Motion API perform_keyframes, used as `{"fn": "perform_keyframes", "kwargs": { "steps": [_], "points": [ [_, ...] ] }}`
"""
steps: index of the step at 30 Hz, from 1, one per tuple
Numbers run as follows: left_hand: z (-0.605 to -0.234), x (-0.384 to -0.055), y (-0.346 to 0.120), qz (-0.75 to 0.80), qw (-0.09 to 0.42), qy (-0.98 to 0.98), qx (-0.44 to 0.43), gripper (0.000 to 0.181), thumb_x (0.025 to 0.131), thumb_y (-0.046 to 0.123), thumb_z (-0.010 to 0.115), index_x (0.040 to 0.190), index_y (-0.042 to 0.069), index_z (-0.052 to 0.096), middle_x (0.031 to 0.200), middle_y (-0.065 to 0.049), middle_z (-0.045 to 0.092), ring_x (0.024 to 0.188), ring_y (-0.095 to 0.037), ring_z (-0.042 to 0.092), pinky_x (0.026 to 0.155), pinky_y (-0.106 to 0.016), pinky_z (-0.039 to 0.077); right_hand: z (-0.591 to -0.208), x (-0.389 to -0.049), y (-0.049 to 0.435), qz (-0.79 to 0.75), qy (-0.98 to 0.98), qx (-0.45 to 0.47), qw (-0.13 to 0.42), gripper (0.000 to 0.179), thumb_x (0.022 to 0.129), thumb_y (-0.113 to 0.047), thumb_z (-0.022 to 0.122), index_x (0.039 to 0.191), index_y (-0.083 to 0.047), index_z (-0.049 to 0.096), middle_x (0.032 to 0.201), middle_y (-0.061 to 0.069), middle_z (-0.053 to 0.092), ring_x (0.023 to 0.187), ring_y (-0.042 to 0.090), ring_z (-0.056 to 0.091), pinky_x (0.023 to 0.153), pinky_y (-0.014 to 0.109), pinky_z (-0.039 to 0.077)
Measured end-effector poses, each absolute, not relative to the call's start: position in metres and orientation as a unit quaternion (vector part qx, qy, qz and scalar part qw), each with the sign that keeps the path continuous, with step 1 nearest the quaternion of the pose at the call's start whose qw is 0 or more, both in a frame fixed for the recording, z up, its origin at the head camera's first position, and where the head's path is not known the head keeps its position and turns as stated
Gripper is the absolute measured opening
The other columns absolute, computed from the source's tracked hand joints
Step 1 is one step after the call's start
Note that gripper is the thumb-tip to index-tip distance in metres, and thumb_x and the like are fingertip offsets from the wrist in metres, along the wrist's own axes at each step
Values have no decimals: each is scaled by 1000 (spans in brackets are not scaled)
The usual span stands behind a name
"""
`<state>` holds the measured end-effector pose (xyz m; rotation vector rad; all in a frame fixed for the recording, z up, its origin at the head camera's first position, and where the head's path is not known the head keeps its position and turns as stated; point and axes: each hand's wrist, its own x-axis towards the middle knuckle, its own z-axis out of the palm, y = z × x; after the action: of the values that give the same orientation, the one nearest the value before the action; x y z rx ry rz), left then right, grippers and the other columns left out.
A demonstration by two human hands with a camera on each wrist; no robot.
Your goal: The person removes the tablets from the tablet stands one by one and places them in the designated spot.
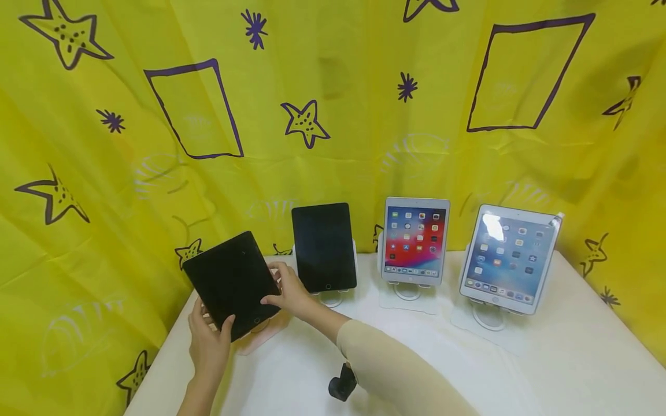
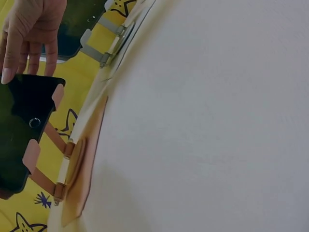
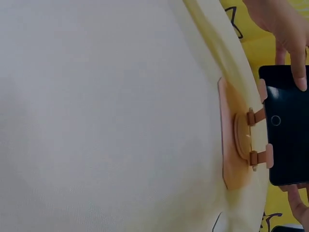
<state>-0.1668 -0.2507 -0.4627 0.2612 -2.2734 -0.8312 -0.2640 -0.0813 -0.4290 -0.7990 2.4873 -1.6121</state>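
Note:
A black tablet (image 1: 229,283) with a dark screen leans at the far left in the head view. It sits on a rose-gold folding stand (image 3: 234,150), whose two hooked lips hold its home-button edge in both wrist views. My left hand (image 1: 209,341) grips the tablet's lower left edge, thumb on the front and fingers behind. Opposite it, my right hand (image 1: 290,292) holds the right edge, its thumb over the screen border and its fingers partly behind. The tablet tilts to one side between the two hands.
To the right stand another black tablet (image 1: 324,248), a white tablet (image 1: 414,240) with a red-blue screen and a white tablet (image 1: 510,254) with a blue screen, each on a stand. A small black object (image 1: 343,382) shows beside my right sleeve. Behind the white table (image 1: 291,370) hangs a yellow curtain (image 1: 354,150).

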Motion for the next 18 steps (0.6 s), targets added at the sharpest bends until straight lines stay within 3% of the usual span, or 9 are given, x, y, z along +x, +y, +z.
{"fn": "perform_keyframes", "kwargs": {
  "steps": [4,8,13,18],
  "points": [
    [-468,-166,-251,-348,386,-851,74,74,78,-1,74,138,-1,31,109,-21,46,86,-4,45,66,2,35,-431,-264,-80,-513,811,-279,-5,54,81,-9,74,125,-7,43,97,7,49,85,22,52,68,18,42],
    [-473,-166,-252,-354,436,-827,33,78,71,-8,76,137,-3,35,103,-23,49,81,13,39,67,3,37,-431,-265,-78,-496,812,-307,-31,40,86,-8,68,118,-4,44,99,10,50,83,17,50,71,20,44],
    [-471,-167,-253,-358,470,-807,-16,82,66,-16,75,137,-6,36,95,-23,52,75,13,42,65,0,41,-430,-264,-77,-502,805,-315,-29,37,89,-9,64,119,-4,42,105,13,55,89,22,56,74,22,47],
    [-460,-164,-252,-388,466,-795,-31,82,66,-19,73,138,-8,35,95,-22,50,73,12,44,64,0,41,-424,-264,-77,-514,794,-321,-43,40,88,-10,65,122,-6,43,103,13,60,87,22,60,69,18,47]
  ]
}}
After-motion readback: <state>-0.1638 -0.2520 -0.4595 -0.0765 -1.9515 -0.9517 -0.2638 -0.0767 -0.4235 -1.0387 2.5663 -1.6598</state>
